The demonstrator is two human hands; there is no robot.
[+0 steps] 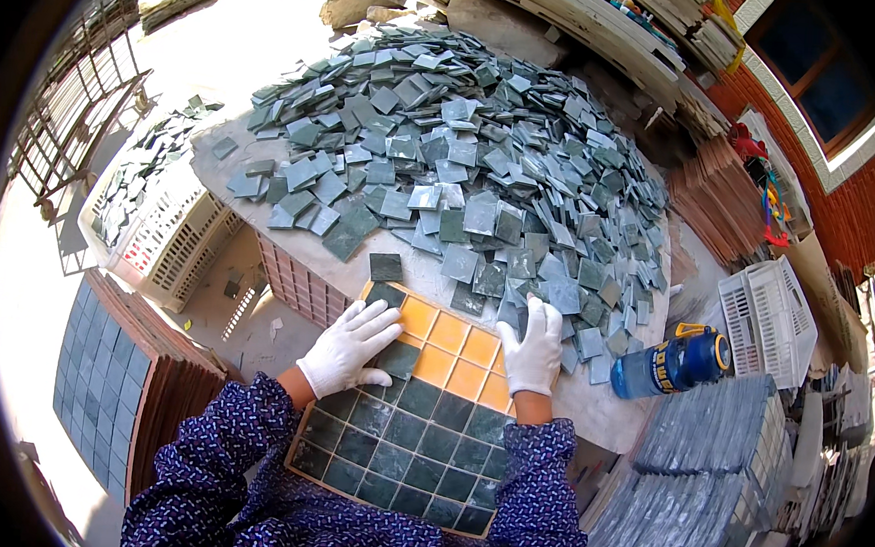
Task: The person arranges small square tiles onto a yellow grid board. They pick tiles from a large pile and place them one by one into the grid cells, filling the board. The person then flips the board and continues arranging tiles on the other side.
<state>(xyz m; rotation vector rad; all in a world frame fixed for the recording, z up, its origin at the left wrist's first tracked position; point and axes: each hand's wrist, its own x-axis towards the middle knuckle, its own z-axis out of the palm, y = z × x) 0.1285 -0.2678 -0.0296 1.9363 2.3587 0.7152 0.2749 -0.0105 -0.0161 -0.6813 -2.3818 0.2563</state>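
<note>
An orange grid tray (pixel 435 364) lies in front of me. Dark green square stone tiles (pixel 398 429) fill its nearer rows, and bare orange cells show in the farther ones. My left hand (pixel 355 347), in a white glove, rests with fingers stretched out over the tray's left side, touching a green tile (pixel 397 359). At the tray's right edge, my gloved right hand (pixel 533 352) has its fingers bent around a green stone tile beside the heap; the fingers partly hide it. A large heap of loose tiles (pixel 465 155) covers the table beyond the tray.
A blue water bottle (pixel 667 366) lies tilted at the table's right. Stacked tile sheets (pixel 700 480) stand at the right, and a stack of filled trays (pixel 100 378) at the left. A white crate of tiles (pixel 174 247) sits at the left, with white baskets (pixel 771 314) at the right.
</note>
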